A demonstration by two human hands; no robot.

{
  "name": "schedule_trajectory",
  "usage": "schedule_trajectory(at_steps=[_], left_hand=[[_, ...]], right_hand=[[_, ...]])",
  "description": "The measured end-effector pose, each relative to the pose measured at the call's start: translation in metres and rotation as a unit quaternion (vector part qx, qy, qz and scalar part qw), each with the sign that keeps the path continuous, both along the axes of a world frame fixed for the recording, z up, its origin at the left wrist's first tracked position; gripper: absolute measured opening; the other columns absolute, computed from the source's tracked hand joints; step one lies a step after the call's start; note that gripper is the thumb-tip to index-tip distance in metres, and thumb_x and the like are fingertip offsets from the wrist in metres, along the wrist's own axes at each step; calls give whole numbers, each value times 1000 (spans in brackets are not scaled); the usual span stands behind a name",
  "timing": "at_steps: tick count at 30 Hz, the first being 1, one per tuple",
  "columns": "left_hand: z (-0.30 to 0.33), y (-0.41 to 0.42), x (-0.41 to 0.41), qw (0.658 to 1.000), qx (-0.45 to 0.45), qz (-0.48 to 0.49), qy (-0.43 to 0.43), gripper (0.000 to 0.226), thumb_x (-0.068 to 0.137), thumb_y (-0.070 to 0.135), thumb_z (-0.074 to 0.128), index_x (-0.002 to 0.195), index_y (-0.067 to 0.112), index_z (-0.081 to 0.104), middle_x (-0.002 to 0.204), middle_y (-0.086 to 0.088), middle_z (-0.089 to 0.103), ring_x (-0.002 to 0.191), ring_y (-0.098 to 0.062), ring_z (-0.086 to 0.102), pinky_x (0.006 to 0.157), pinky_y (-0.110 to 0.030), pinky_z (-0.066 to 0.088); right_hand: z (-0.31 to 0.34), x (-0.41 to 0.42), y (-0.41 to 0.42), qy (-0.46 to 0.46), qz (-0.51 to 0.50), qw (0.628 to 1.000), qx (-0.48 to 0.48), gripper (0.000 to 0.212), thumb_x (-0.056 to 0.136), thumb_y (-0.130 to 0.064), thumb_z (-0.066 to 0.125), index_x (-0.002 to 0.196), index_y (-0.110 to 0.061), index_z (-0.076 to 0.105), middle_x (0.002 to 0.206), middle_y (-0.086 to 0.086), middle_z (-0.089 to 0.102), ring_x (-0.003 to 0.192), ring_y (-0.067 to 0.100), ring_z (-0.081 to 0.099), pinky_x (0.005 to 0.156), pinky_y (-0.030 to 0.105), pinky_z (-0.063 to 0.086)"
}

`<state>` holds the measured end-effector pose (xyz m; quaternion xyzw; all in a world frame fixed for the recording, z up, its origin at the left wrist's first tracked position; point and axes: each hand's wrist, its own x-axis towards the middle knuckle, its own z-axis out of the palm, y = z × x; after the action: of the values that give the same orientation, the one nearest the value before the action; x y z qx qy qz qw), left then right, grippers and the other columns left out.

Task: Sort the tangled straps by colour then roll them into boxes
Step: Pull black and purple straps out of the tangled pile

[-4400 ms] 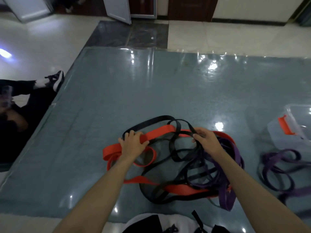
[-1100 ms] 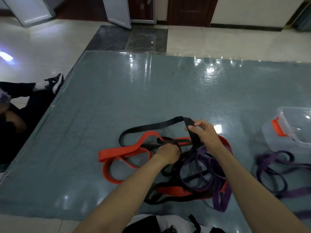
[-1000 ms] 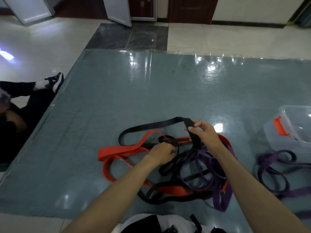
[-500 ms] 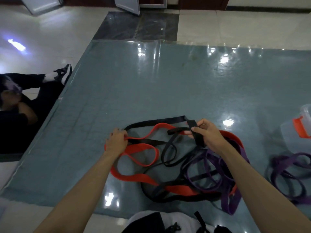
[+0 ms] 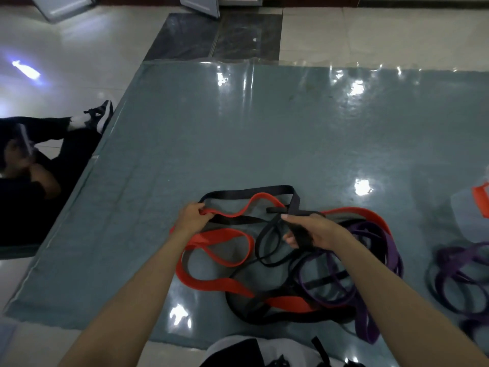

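Down on the grey-green mat (image 5: 264, 133) spread over the floor, near its close edge, sits the knot of straps, and both hands are in it. Left hand (image 5: 191, 218) is pinching the red strap (image 5: 223, 238) at the left end of its thin upper run, right where that run crosses under the black strap (image 5: 246, 192). Right hand (image 5: 312, 233) has its fingers curled round a doubled fold of black, lifted a little off the pile. Looks like a deliberate split: one colour per hand, hands held apart, so the crossing between them opens up and black can slide free of red.

Black's free loop stretches out long, running left to right across the far side of the tangle, then folding down into the right hand. Red lies in wide loops along much the same left-right line, one end curving off behind the right wrist. Purple straps (image 5: 370, 250) are bundled on the right of the heap, running mostly near to far.

Further right a second purple bunch (image 5: 460, 276) lies well apart on the mat, already pulled out by the look of it. Clear box with an orange latch (image 5: 480, 198) just peeks in at the frame edge.
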<state>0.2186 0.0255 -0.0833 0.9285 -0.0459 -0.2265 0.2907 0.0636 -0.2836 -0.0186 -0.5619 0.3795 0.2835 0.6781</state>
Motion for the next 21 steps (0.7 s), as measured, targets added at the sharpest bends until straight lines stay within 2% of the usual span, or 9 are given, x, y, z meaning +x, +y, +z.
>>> schedule_trajectory(at_steps=[2,4,6,7,9,12,17,19,21], left_hand=[[3,-2,-2,999,-29,6,-31,42,91,15,74,132,7,69,136,-16,62,128,-33,59,104,-34,44],[11,-6,-4,997,-55,23,-58,52,93,14,74,142,4,60,149,-16,53,140,-30,50,115,-30,35],[20,-10,-6,993,-76,36,-86,56,94,13,73,146,5,55,154,-12,49,144,-25,45,111,-17,27],[24,-12,-6,991,-81,40,-101,57,94,13,73,147,7,55,155,-9,48,144,-23,44,109,-15,25],[29,-12,-6,988,-87,39,-124,57,93,11,72,148,11,55,157,-7,46,145,-22,43,113,-19,28],[26,-9,-10,987,-73,32,-137,59,91,9,69,148,16,55,158,-1,45,146,-20,43,119,-35,38],[23,-2,-10,972,-113,125,-161,57,88,-2,63,143,12,60,153,-2,51,138,-20,51,110,-23,36],[20,7,-4,968,-105,155,-165,55,88,-5,61,141,10,61,153,-5,50,136,-24,53,111,-28,40],[10,22,3,976,-58,158,-140,56,87,-5,63,139,15,63,158,-8,44,141,-29,48,114,-41,43]], right_hand=[[-8,1,20,24,3,999,-30,52,81,-41,86,114,-5,69,90,26,75,63,28,72,67,40,63],[-21,6,41,26,-25,995,-94,76,67,-49,94,116,-2,60,83,21,74,59,30,71,57,39,60],[-37,11,61,11,-36,981,-189,102,53,-63,94,122,-8,43,85,15,74,66,30,73,60,43,62],[-43,12,69,10,-12,969,-246,105,52,-69,91,123,-12,37,92,12,74,76,31,75,67,45,63],[-46,11,79,17,23,943,-332,87,69,-59,86,124,-13,36,105,10,72,95,33,73,77,43,59],[-40,8,80,6,20,926,-377,57,86,-33,76,124,-10,41,115,15,68,105,37,68,83,44,56],[-34,-8,47,-21,7,881,-472,37,91,-20,68,118,-15,44,107,17,68,98,41,68,76,41,49],[-35,-16,30,-35,26,865,-501,32,92,-20,67,114,-17,45,104,15,69,93,40,68,73,41,48],[-38,-22,17,-42,69,871,-485,33,91,-24,71,113,-19,46,105,11,68,93,36,67,72,39,46]])
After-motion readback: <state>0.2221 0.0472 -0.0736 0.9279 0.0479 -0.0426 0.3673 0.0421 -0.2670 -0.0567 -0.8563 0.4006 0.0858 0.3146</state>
